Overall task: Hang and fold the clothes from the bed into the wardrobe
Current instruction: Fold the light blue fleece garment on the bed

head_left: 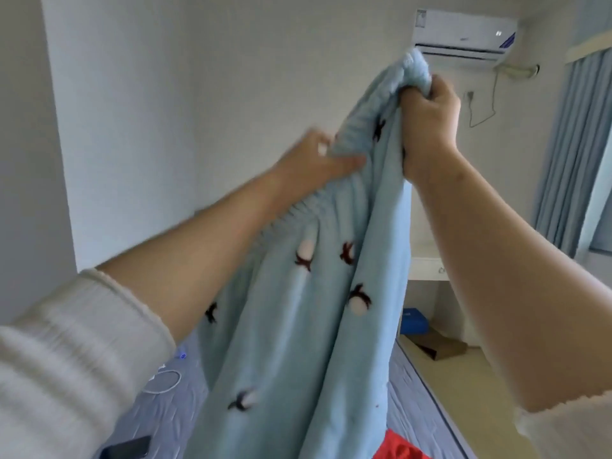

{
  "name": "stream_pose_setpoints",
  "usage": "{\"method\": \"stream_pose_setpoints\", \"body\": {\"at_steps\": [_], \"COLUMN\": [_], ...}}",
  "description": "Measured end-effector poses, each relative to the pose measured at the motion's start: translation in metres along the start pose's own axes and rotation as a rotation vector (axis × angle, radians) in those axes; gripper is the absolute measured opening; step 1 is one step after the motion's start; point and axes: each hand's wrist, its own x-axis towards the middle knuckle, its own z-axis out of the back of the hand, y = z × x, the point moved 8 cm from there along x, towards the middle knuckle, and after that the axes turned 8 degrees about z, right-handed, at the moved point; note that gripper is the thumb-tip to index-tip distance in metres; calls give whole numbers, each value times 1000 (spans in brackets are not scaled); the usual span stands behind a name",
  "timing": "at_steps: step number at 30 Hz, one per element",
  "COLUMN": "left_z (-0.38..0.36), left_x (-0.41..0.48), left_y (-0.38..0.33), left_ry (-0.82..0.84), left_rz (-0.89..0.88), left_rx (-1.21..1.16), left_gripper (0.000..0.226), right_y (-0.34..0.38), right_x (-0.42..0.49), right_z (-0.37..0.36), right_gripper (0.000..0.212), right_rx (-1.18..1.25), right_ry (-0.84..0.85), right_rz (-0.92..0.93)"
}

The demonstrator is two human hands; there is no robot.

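Light-blue patterned fleece pants held up above bed. Left hand grips the elastic waistband. Right hand fisted round bunched fabric, higher up. Red garment on bed below.

A home bedroom: bed, wall air conditioner, blue curtains.

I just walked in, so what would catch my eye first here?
A pale blue fleece garment with dark cross-shaped marks fills the centre, held up over the grey-blue quilted bed. The right hand grips its bunched top, and the left hand holds it lower down. A white air conditioner hangs on the wall, upper right.
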Motion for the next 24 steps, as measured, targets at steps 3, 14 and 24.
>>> {"method": "stream_pose_setpoints", "body": {"at_steps": [3, 14, 24], "left_z": [-56, -52, -83], "left_x": [-45, -63, -97], "left_y": [86, 135, 140], "left_ry": [372, 113, 443], "left_rz": [312, 381, 358], "left_rx": [-91, 157, -83], "left_gripper": [23, 21, 38], "right_y": [-51, -144, -149], "right_x": [-40, -228, -175], "right_z": [10, 10, 36], "right_gripper": [22, 24, 9], "right_rx": [-123, 32, 50], "right_ry": [105, 824, 289], "right_rz": [-139, -950, -809]}}
